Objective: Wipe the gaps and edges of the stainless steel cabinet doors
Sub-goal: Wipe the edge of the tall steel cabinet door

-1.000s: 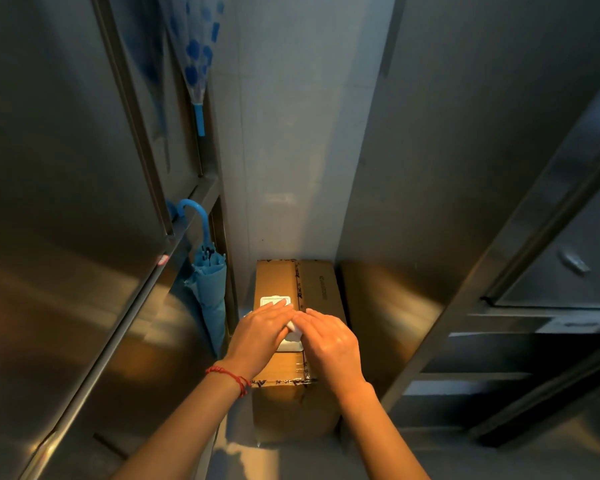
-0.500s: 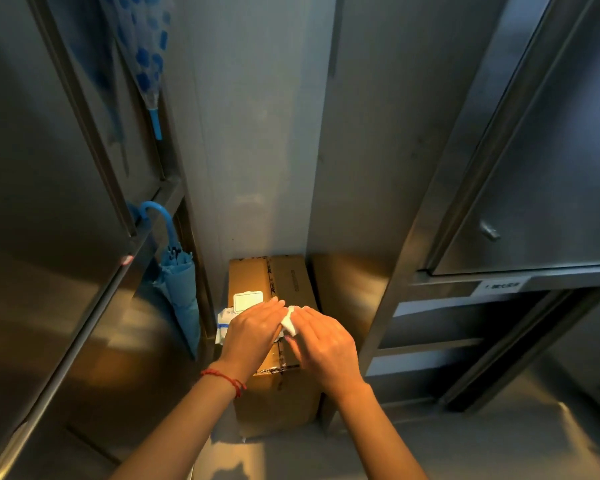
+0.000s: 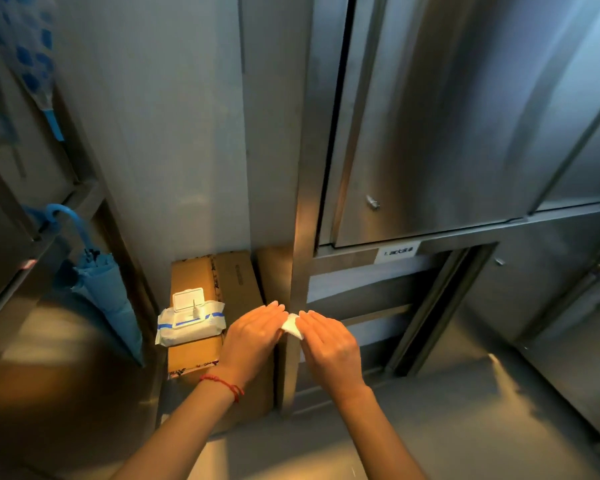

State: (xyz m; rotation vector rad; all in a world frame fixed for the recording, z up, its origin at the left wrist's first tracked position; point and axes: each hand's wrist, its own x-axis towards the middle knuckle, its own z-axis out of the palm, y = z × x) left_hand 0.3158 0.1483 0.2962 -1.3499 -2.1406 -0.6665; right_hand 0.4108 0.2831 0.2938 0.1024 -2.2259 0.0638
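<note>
A small folded white wet wipe (image 3: 292, 326) sits between my two hands, held in front of the cabinet's vertical steel post (image 3: 301, 216). My left hand (image 3: 253, 336), with a red string on its wrist, pinches the wipe's left side. My right hand (image 3: 329, 348) pinches its right side. The stainless steel cabinet door (image 3: 430, 126) with a small knob (image 3: 372, 202) rises above and to the right, a dark gap running down its left edge. Below it is an open recess with a white label (image 3: 399, 251).
A pack of wet wipes (image 3: 189, 322) with its lid flipped up lies on a cardboard box (image 3: 219, 282) by the wall. A folded blue umbrella (image 3: 101, 282) hangs on the left steel unit. A second steel door (image 3: 568, 327) stands at the lower right.
My view has swung to the right, bringing the cabinet door into sight. Both hands left the wipes pack and moved right with the wipe, now in front of the steel post.
</note>
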